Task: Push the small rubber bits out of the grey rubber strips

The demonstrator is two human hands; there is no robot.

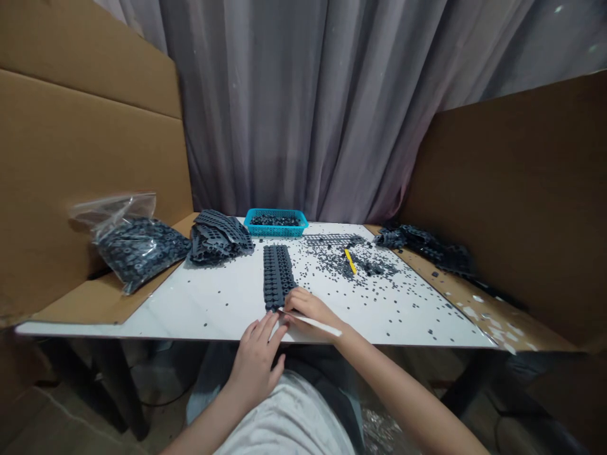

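One dark grey sheet of ring-shaped pieces [278, 275] lies flat on the white tabletop [227, 319] straight in front of you, its long side running toward twelve o'clock and its near end close to the table edge. Take that sheet as the centre of the dial. Your right hand [310, 308] sits at about half past four, fingers curled together at the near right corner; you cannot tell from this view what is pinched beneath them. Your left hand [258, 351] is at half past six, loosely open, palm down, its fingertips at the sheet's near end; a firm hold cannot be made out. A narrow white strip [315, 325] runs from between your fingertips out toward four o'clock, reaching across your right wrist; which hand has it is unclear.

Toward two o'clock lies a perforated sheet [334, 240], with small dark bits [332, 262] scattered nearer you and a yellow stick [349, 261] among them. At twelve stands a blue basket [275, 230] holding dark pieces. Ten o'clock has a heap of dark sheets [220, 237]; beyond it, nearer nine, leans a clear bag [142, 249] full of dark pieces. Between two and three, another dark pile [431, 246] lies by the right cardboard wall [521, 189].
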